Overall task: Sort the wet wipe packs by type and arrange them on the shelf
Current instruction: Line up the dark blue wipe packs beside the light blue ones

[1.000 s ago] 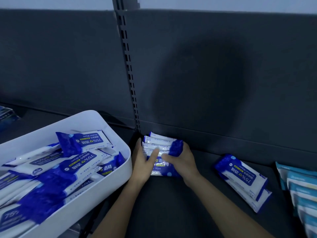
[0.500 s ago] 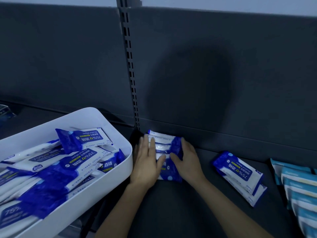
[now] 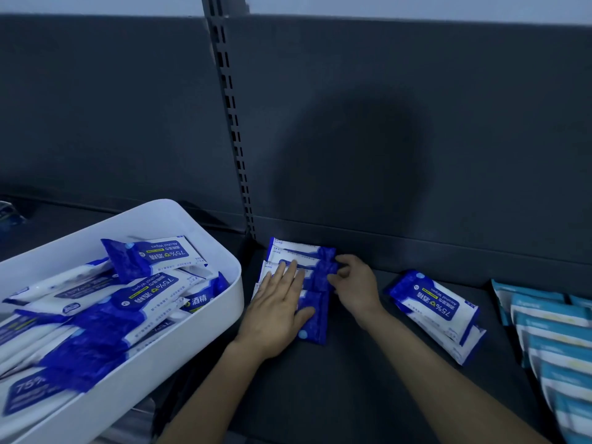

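Observation:
A row of blue-and-white wipe packs point(image 3: 298, 253) leans against the back wall of the dark shelf point(image 3: 352, 379), beside the slotted upright. My left hand point(image 3: 275, 310) lies flat on the front packs, fingers straight, thumb against a pack's blue end. My right hand point(image 3: 355, 283) has its fingers curled round the blue ends of the packs at the right side of the row. Two more blue-and-white packs point(image 3: 432, 310) lie stacked flat to the right.
A white bin point(image 3: 192, 331) full of blue-and-white packs stands at the left, close to my left forearm. A row of light teal packs point(image 3: 551, 341) fills the shelf's right edge. The slotted upright point(image 3: 235, 129) rises behind the row.
My left hand has flattened and slid further onto the front packs. My right hand has moved up along the blue ends, and the row leans more tightly toward the back wall.

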### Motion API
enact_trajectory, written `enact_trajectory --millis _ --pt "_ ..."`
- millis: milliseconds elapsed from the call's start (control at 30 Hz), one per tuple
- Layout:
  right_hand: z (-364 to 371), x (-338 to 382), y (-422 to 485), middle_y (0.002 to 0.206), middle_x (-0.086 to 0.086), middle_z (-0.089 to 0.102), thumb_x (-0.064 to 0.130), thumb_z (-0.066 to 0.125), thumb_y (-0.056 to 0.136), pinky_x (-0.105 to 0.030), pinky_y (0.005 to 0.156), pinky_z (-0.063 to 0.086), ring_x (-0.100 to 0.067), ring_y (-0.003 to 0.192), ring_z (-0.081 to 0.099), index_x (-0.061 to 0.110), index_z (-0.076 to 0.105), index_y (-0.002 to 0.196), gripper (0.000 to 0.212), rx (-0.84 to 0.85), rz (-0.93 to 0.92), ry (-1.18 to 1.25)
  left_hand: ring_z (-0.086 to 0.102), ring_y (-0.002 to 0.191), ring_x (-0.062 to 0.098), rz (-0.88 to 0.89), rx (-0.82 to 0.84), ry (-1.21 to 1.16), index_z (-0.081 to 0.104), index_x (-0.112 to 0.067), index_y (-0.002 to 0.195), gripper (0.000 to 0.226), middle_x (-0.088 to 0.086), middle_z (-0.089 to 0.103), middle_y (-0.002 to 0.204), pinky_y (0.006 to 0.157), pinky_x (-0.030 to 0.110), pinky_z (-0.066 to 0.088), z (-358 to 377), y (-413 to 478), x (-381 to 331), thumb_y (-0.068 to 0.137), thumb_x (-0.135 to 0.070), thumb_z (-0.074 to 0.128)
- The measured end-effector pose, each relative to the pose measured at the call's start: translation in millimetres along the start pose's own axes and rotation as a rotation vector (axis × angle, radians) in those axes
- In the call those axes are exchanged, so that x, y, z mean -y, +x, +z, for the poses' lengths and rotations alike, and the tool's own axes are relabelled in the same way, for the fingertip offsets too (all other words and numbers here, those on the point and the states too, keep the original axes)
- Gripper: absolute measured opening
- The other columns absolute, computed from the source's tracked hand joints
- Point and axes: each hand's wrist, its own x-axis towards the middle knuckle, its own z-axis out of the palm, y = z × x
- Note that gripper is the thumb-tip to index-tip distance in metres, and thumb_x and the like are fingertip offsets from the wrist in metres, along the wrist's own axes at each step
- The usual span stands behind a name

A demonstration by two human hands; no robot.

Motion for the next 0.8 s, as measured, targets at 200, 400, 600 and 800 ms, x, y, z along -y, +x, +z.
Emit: enact_trajectory --millis 200,400,600,800 --pt "4.8 2.5 11.4 0.084 0.0 0.061 0.002 0.063 0.086 -0.016 0.061 0.045 -0.014 0.081 0.06 0.007 0.06 0.106 0.021 -0.013 -0.029 -0.046 -0.026 0.141 0.007 0.029 0.01 0.025 -0.013 -0.021 0.149 0.086 -0.008 -0.023 0.155 0.113 0.022 -0.02 3.9 -6.8 1.1 0.079 -0.067 0.002" --pt "-17.1 -1.5 -0.6 0.107 -0.005 0.062 0.01 0.064 0.088 -0.02 0.084 0.044 -0.014 0.094 0.059 0.008 0.06 0.119 0.032 -0.034 -0.169 -0.235 -0.026 0.141 0.006 0.029 0.026 0.032 -0.011 -0.021 0.151 0.09 -0.009 -0.025 0.153 0.114 0.024 -0.018 0.5 -7.3 0.3 0.077 -0.069 0.0" --pt "-85.7 -39.5 -14.1 0.114 -0.017 0.06 0.006 0.062 0.083 -0.036 0.093 0.044 -0.035 0.108 0.054 0.001 0.063 0.114 0.032 -0.143 -0.215 -0.71 -0.009 0.145 0.005 0.034 -0.096 -0.134 0.015 -0.018 0.153 0.084 -0.004 0.001 0.161 0.116 0.021 -0.004 -9.4 -10.2 -30.5 0.085 -0.067 0.014" --pt "-137.7 -59.9 -16.7 0.113 -0.01 0.062 0.049 0.07 0.075 -0.038 0.088 0.046 -0.033 0.109 0.055 0.013 0.052 0.112 0.054 -0.029 0.19 -0.764 0.03 0.14 0.011 -0.022 -0.204 -0.418 0.043 -0.015 0.141 0.049 0.0 0.032 0.152 0.105 0.011 0.02 -7.6 -10.5 -73.0 0.096 -0.028 0.054"
